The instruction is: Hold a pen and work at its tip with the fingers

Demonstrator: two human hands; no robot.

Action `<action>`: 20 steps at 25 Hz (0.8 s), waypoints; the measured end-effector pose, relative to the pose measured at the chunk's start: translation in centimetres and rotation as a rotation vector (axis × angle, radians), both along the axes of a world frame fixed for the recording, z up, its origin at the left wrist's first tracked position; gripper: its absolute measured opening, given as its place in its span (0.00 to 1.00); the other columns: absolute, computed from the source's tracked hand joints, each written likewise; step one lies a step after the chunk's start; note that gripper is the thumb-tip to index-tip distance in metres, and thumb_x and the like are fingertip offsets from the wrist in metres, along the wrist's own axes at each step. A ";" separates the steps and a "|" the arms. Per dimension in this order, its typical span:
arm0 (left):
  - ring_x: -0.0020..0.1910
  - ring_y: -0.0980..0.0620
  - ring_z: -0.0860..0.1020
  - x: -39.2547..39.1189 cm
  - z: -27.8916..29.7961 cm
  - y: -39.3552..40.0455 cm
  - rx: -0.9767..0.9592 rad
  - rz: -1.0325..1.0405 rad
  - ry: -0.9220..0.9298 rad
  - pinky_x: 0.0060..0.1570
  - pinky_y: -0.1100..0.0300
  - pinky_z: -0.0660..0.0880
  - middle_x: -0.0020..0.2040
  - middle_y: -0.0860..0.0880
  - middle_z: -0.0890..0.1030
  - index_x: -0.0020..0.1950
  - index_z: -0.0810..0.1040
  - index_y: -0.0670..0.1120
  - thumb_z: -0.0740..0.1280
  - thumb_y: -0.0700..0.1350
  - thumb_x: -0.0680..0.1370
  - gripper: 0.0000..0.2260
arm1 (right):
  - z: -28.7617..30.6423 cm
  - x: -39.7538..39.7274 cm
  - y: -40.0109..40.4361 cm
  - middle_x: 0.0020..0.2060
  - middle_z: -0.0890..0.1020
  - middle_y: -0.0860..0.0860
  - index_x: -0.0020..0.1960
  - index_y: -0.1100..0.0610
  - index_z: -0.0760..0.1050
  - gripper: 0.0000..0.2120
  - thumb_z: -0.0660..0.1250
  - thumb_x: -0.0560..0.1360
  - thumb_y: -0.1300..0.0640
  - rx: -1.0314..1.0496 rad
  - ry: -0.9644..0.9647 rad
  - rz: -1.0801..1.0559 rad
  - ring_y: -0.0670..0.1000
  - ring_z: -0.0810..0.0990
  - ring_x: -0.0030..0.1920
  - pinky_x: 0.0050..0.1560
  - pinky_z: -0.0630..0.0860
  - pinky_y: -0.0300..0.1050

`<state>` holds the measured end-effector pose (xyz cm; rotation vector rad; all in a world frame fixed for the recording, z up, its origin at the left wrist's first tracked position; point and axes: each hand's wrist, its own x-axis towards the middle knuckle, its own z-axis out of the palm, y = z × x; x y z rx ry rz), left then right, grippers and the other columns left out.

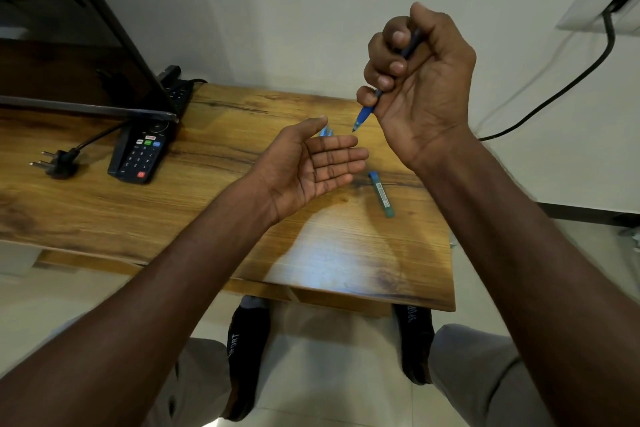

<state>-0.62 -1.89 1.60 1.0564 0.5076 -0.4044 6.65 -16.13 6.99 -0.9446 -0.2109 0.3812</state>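
Right hand (pixel 420 80) grips blue pen (pixel 363 114), tip down; left hand (pixel 311 166) flat open, empty, above worktop (pixel 242 218); capped pen (pixel 382 193) near right edge

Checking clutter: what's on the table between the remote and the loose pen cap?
Head view: between remote and pen cap only bare table; the open left hand hovers over it.
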 end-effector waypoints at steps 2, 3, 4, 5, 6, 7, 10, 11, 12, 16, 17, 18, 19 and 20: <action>0.61 0.44 0.85 0.0 0.0 0.0 0.004 0.000 -0.002 0.66 0.52 0.77 0.60 0.38 0.86 0.64 0.82 0.39 0.59 0.56 0.85 0.23 | -0.1 0.0 0.1 0.30 0.63 0.49 0.38 0.55 0.71 0.23 0.53 0.86 0.45 -0.014 0.002 0.020 0.50 0.59 0.32 0.36 0.56 0.48; 0.61 0.44 0.85 0.0 0.0 0.0 0.004 0.001 -0.004 0.67 0.52 0.77 0.60 0.38 0.86 0.64 0.81 0.39 0.59 0.56 0.85 0.23 | -0.2 0.0 0.1 0.30 0.63 0.49 0.38 0.55 0.71 0.22 0.54 0.86 0.45 -0.022 0.002 0.024 0.50 0.59 0.31 0.36 0.55 0.48; 0.61 0.44 0.85 0.0 0.0 0.0 0.004 0.002 -0.006 0.67 0.52 0.77 0.60 0.38 0.86 0.64 0.81 0.39 0.59 0.56 0.85 0.23 | -0.2 0.0 0.2 0.30 0.63 0.49 0.38 0.55 0.70 0.21 0.54 0.86 0.47 -0.020 0.004 0.028 0.49 0.59 0.31 0.36 0.55 0.48; 0.61 0.43 0.85 0.0 0.0 0.1 0.002 0.002 -0.008 0.67 0.51 0.77 0.60 0.38 0.86 0.64 0.81 0.39 0.59 0.56 0.85 0.23 | -0.2 0.0 0.2 0.29 0.63 0.48 0.38 0.54 0.70 0.20 0.54 0.85 0.49 -0.009 0.010 0.036 0.49 0.59 0.31 0.35 0.56 0.48; 0.61 0.43 0.85 0.0 0.0 0.1 -0.001 0.002 -0.009 0.67 0.51 0.76 0.60 0.38 0.86 0.65 0.81 0.39 0.59 0.56 0.85 0.23 | -0.3 0.1 0.2 0.30 0.63 0.48 0.38 0.55 0.71 0.20 0.53 0.85 0.48 0.007 0.021 0.046 0.49 0.59 0.31 0.35 0.56 0.47; 0.61 0.43 0.85 0.0 0.0 0.1 -0.004 0.003 -0.009 0.67 0.51 0.76 0.60 0.38 0.86 0.65 0.81 0.39 0.60 0.56 0.85 0.23 | -0.3 0.1 0.1 0.30 0.63 0.48 0.39 0.55 0.71 0.21 0.53 0.85 0.47 0.022 0.035 0.055 0.49 0.60 0.31 0.36 0.57 0.47; 0.62 0.43 0.85 0.0 0.0 0.1 -0.010 0.005 -0.010 0.67 0.51 0.76 0.60 0.38 0.86 0.65 0.81 0.39 0.60 0.56 0.85 0.23 | -0.5 0.3 0.0 0.32 0.62 0.49 0.40 0.56 0.72 0.20 0.53 0.84 0.46 0.061 0.079 0.064 0.49 0.60 0.32 0.36 0.57 0.47; 0.62 0.43 0.85 0.0 0.0 0.1 -0.010 0.005 -0.011 0.68 0.51 0.76 0.60 0.38 0.86 0.65 0.81 0.39 0.60 0.56 0.85 0.23 | -0.5 0.3 -0.1 0.32 0.62 0.49 0.40 0.55 0.71 0.19 0.52 0.84 0.48 0.070 0.084 0.058 0.49 0.60 0.32 0.36 0.57 0.47; 0.62 0.43 0.85 0.0 0.0 0.1 -0.010 0.006 -0.011 0.68 0.51 0.76 0.60 0.38 0.86 0.65 0.81 0.39 0.60 0.56 0.85 0.23 | -0.6 0.4 -0.1 0.31 0.62 0.49 0.40 0.55 0.71 0.18 0.52 0.83 0.49 0.080 0.087 0.054 0.49 0.60 0.32 0.36 0.57 0.47; 0.62 0.43 0.85 0.0 0.0 0.1 -0.019 0.007 -0.012 0.67 0.52 0.76 0.60 0.38 0.86 0.65 0.82 0.39 0.60 0.56 0.85 0.23 | -0.7 0.4 -0.1 0.32 0.63 0.49 0.43 0.55 0.73 0.19 0.52 0.84 0.46 0.108 0.099 0.058 0.49 0.61 0.32 0.37 0.58 0.47; 0.61 0.43 0.85 0.0 0.0 0.1 -0.020 0.008 -0.012 0.67 0.52 0.77 0.60 0.38 0.86 0.64 0.82 0.39 0.60 0.56 0.85 0.23 | -0.6 0.4 -0.2 0.32 0.63 0.49 0.43 0.55 0.73 0.19 0.52 0.84 0.46 0.105 0.092 0.054 0.49 0.61 0.32 0.37 0.58 0.47; 0.61 0.43 0.85 0.0 0.0 0.1 -0.020 0.008 -0.012 0.66 0.52 0.77 0.60 0.38 0.86 0.64 0.82 0.39 0.60 0.56 0.85 0.23 | -0.7 0.4 -0.2 0.32 0.63 0.49 0.43 0.55 0.73 0.18 0.52 0.83 0.47 0.102 0.085 0.047 0.49 0.61 0.32 0.37 0.58 0.47; 0.61 0.43 0.85 0.0 0.0 0.1 -0.019 0.008 -0.013 0.66 0.52 0.77 0.60 0.38 0.86 0.64 0.82 0.39 0.60 0.56 0.85 0.23 | -0.7 0.5 -0.2 0.32 0.63 0.48 0.42 0.55 0.72 0.18 0.52 0.83 0.47 0.101 0.082 0.041 0.49 0.61 0.32 0.36 0.58 0.47; 0.61 0.43 0.85 0.0 0.0 0.1 -0.019 0.008 -0.013 0.65 0.52 0.78 0.60 0.38 0.86 0.64 0.82 0.39 0.60 0.55 0.85 0.22 | -0.7 0.5 -0.2 0.32 0.63 0.48 0.42 0.55 0.72 0.17 0.52 0.83 0.48 0.105 0.088 0.037 0.49 0.61 0.32 0.36 0.58 0.47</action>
